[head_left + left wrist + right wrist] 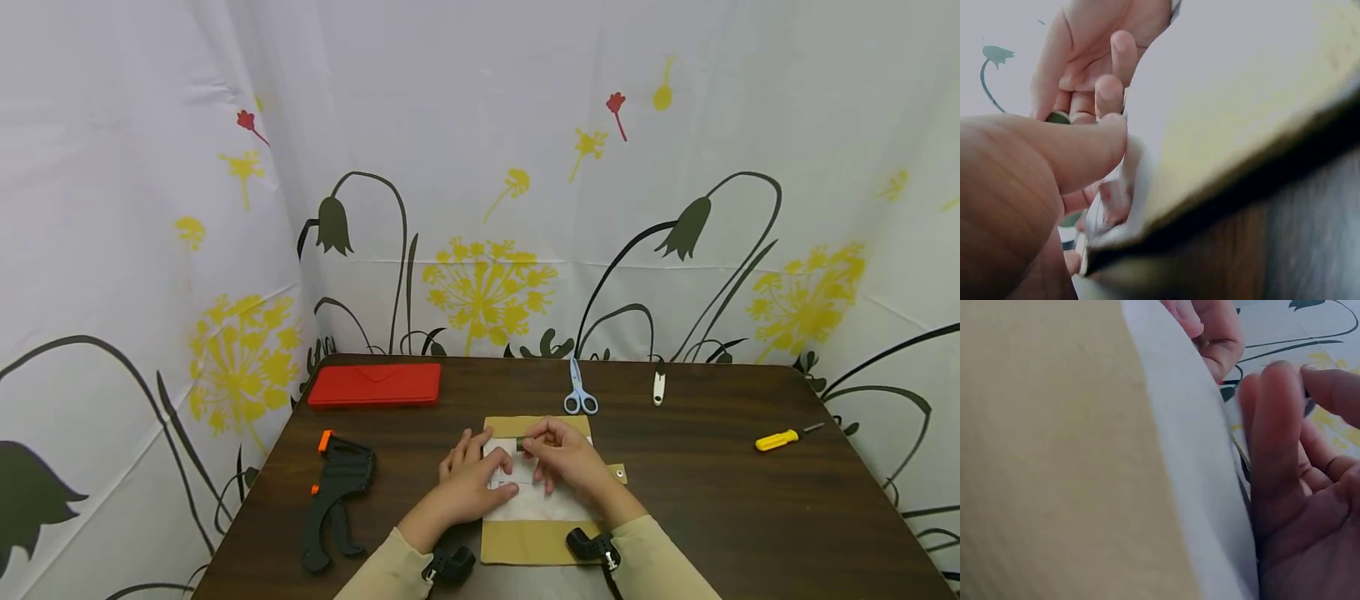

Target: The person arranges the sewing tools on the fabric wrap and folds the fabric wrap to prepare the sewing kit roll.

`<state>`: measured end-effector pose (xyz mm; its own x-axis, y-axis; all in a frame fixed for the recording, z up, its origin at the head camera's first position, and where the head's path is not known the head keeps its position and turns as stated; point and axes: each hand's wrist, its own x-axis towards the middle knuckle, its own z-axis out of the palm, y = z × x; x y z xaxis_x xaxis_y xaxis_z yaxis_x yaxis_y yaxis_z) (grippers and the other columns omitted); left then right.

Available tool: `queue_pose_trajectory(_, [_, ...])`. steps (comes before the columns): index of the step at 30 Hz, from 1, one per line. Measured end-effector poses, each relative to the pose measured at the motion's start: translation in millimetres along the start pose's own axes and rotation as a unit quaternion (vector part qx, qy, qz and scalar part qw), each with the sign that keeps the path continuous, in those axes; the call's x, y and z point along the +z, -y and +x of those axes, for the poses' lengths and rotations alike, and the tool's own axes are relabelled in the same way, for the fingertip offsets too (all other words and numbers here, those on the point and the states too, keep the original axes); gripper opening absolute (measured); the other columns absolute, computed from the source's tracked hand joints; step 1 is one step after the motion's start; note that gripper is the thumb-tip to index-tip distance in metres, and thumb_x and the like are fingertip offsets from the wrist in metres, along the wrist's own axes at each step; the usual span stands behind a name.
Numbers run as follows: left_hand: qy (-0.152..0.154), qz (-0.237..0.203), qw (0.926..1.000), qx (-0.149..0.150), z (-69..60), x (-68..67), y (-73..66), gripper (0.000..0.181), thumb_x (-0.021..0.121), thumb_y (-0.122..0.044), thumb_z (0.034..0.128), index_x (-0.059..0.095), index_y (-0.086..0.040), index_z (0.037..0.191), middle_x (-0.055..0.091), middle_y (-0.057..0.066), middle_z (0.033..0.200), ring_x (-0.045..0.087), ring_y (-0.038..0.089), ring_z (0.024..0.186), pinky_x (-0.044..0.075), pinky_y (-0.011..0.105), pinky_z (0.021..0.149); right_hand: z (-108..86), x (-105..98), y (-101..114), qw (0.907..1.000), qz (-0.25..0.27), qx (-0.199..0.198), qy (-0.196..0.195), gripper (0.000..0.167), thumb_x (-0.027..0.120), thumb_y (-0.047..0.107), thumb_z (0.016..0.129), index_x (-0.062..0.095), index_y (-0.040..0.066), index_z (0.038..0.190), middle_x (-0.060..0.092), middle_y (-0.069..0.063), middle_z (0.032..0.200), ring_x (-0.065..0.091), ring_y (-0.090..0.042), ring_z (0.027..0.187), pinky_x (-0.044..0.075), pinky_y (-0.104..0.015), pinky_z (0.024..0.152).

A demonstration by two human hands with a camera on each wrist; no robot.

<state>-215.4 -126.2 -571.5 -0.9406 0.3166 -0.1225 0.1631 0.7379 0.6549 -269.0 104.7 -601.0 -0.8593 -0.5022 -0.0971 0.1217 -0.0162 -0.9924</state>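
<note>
A tan cover with a white middle section lies on the table in front of the person. My left hand rests on its left side, fingers spread; in the left wrist view the thumb of this hand reaches across the white edge. Over the upper part, my right hand pinches a small dark green piece between thumb and index finger. That piece is partly hidden by fingers in the left wrist view. The right wrist view shows the right hand beside the white edge, other fingers bent.
A red case lies at the back left, a black and orange clamp on the left. Light blue scissors and a white-handled tool lie at the back, a yellow screwdriver at right.
</note>
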Motion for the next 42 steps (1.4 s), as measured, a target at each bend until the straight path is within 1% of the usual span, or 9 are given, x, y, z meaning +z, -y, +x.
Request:
queue_pose_trajectory(5, [-0.018, -0.019, 0.9996, -0.009, 3.2, 5.5, -4.8, 0.024, 0.08, -0.036, 0.0978, 0.059, -0.027, 0.092, 0.027, 0.026, 0.175, 0.002, 0.058, 0.165, 0.003, 0.084, 0.117, -2.2, -4.7, 0.8, 0.9971, -0.074, -0.004, 0.02, 0.033, 0.081, 0.033, 0.1, 0.069, 0.004, 0.109, 0.068, -0.007, 0.074, 0.065, -0.015, 0.055, 0.056, -0.028, 0.049])
queue_pose_trajectory(8, [-0.03, -0.029, 0.999, -0.017, 3.3, 7.1, -4.9, 0.022, 0.079, -0.03, 0.0986, 0.06, -0.03, 0.088, 0.028, 0.024, 0.175, 0.002, 0.057, 0.164, 0.003, 0.082, 0.117, -2.5, -5.9, 1.5, 0.9948, -0.097, -0.006, 0.031, 0.032, 0.082, 0.035, 0.1, 0.071, 0.007, 0.11, 0.07, -0.007, 0.075, 0.066, -0.015, 0.056, 0.058, -0.029, 0.051])
queue_pose_trajectory(12, [-0.057, -0.04, 0.9976, -0.006, 2.6, 7.6, -3.7, 0.022, 0.081, -0.023, 0.0969, 0.065, -0.032, 0.085, 0.033, 0.023, 0.173, 0.007, 0.059, 0.162, 0.007, 0.084, 0.114, -1.7, -6.9, 1.4, 0.993, -0.114, -0.008, 0.032, 0.031, 0.081, 0.036, 0.1, 0.072, 0.009, 0.112, 0.071, -0.009, 0.081, 0.065, -0.014, 0.056, 0.058, -0.031, 0.05])
queue_pose_trajectory(19, [-0.09, -0.07, 0.9933, 0.02, 3.1, 13.7, 1.2, 0.023, 0.083, -0.02, 0.0954, 0.068, -0.033, 0.083, 0.037, 0.024, 0.171, 0.008, 0.062, 0.161, 0.005, 0.083, 0.111, -2.4, -11.7, 1.0, 0.9904, -0.129, -0.017, 0.047, 0.024, 0.078, 0.021, 0.102, 0.068, 0.008, 0.119, 0.068, -0.011, 0.1, 0.064, -0.014, 0.06, 0.057, -0.03, 0.051])
queue_pose_trajectory(22, [-0.099, -0.077, 0.9919, 0.024, 3.7, 16.8, 4.7, 0.025, 0.083, -0.021, 0.0956, 0.067, -0.035, 0.083, 0.039, 0.026, 0.17, 0.009, 0.063, 0.161, 0.005, 0.08, 0.111, -2.8, -12.0, 0.9, 0.9868, -0.15, -0.017, 0.059, 0.023, 0.079, 0.023, 0.102, 0.07, 0.01, 0.118, 0.069, -0.007, 0.098, 0.062, -0.013, 0.057, 0.056, -0.028, 0.051])
queue_pose_trajectory(25, [-0.109, -0.087, 0.9898, 0.031, 1.7, 16.6, 5.2, 0.024, 0.084, -0.022, 0.0945, 0.067, -0.034, 0.082, 0.04, 0.027, 0.168, 0.009, 0.064, 0.16, 0.004, 0.082, 0.11, -2.9, -11.5, 1.0, 0.9839, -0.166, -0.019, 0.063, 0.022, 0.081, 0.028, 0.1, 0.072, 0.014, 0.115, 0.067, -0.003, 0.086, 0.057, -0.011, 0.051, 0.053, -0.026, 0.049])
queue_pose_trajectory(29, [-0.112, -0.089, 0.9891, 0.037, -0.5, 13.4, 4.1, 0.025, 0.085, -0.02, 0.0935, 0.066, -0.031, 0.083, 0.041, 0.027, 0.168, 0.01, 0.066, 0.159, 0.006, 0.083, 0.109, -2.7, -9.7, 2.2, 0.9805, -0.186, -0.026, 0.058, 0.021, 0.083, 0.03, 0.099, 0.074, 0.018, 0.112, 0.065, -0.001, 0.08, 0.049, -0.01, 0.046, 0.046, -0.025, 0.046])
queue_pose_trajectory(35, [-0.109, -0.083, 0.9904, 0.022, 0.3, 12.7, 4.1, 0.024, 0.084, -0.022, 0.0952, 0.066, -0.032, 0.083, 0.041, 0.022, 0.171, 0.011, 0.063, 0.161, 0.007, 0.08, 0.112, -2.1, -8.0, 3.4, 0.9747, -0.213, -0.035, 0.057, 0.018, 0.084, 0.027, 0.098, 0.077, 0.021, 0.113, 0.07, -0.005, 0.1, 0.045, -0.009, 0.046, 0.043, -0.026, 0.044])
queue_pose_trajectory(42, [-0.121, -0.091, 0.9883, 0.015, 1.5, 17.1, 5.4, 0.026, 0.084, -0.021, 0.0943, 0.065, -0.033, 0.081, 0.042, 0.02, 0.171, 0.012, 0.06, 0.162, 0.005, 0.078, 0.113, -1.3, -8.9, 1.4, 0.9732, -0.222, -0.021, 0.056, 0.025, 0.091, 0.023, 0.091, 0.074, 0.02, 0.11, 0.07, -0.001, 0.095, 0.046, -0.009, 0.049, 0.042, -0.024, 0.045])
